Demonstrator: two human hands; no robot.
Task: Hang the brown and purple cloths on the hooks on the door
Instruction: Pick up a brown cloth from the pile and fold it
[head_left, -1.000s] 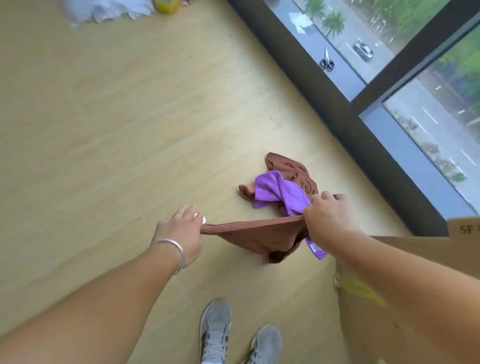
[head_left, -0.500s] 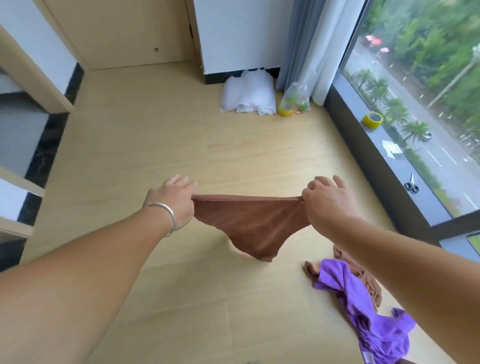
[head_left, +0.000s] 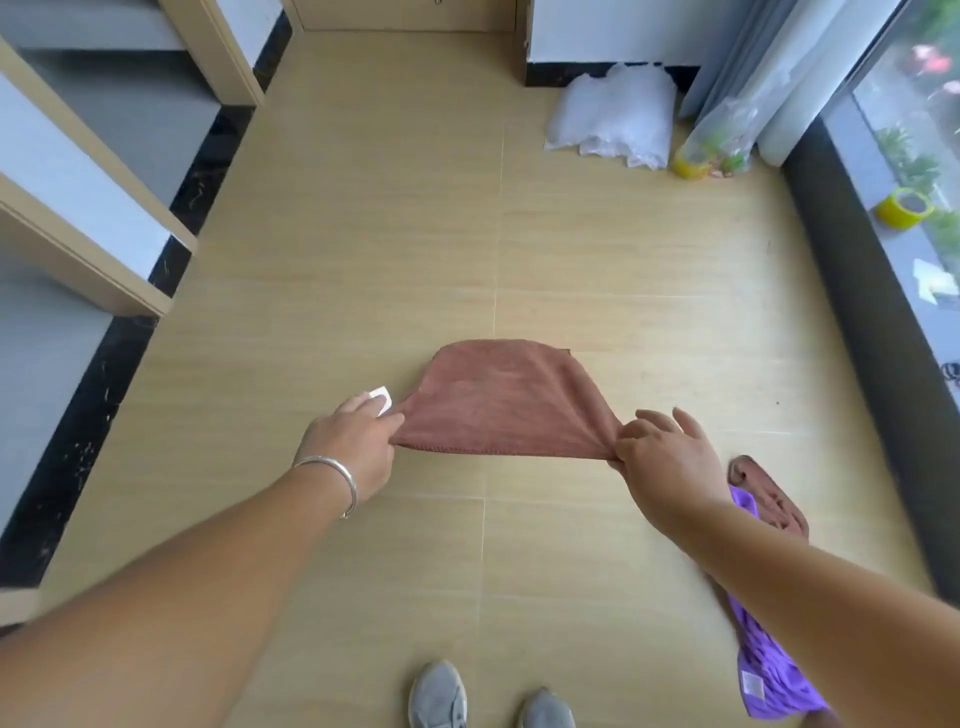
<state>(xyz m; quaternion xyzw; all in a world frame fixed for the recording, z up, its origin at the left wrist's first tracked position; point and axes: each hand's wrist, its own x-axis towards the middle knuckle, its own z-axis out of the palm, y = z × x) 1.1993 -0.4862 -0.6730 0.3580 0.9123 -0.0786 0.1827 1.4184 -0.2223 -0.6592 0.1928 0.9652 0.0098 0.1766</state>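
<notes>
A person is standing on a pale wood-look floor (head_left: 363, 260), looking down at both arms. The left hand (head_left: 353, 441) is pinching one corner of a brown cloth (head_left: 498, 400), where a small white loop tag (head_left: 382, 400) is sticking out past the fingers. The right hand (head_left: 660, 452) is pinching the opposite corner between thumb and forefinger, its other fingers lifting loosely. The cloth is being held stretched in the air between the hands, its free half billowing up and away.

It is looking light, soft and floppy, like microfibre towelling; it is likely to sag or slip unless gripped at a corner or hem, and the loop tag is probably the best point for a hook.

A purple cloth (head_left: 769, 675) and a second brown cloth (head_left: 769, 499) are lying crumpled on the floor beneath the right forearm. Far off, white plastic bags (head_left: 613, 114) are resting by a curtain (head_left: 769, 67); a yellow tape roll (head_left: 904, 208) is sitting on the window ledge. No hooks are showing.
</notes>
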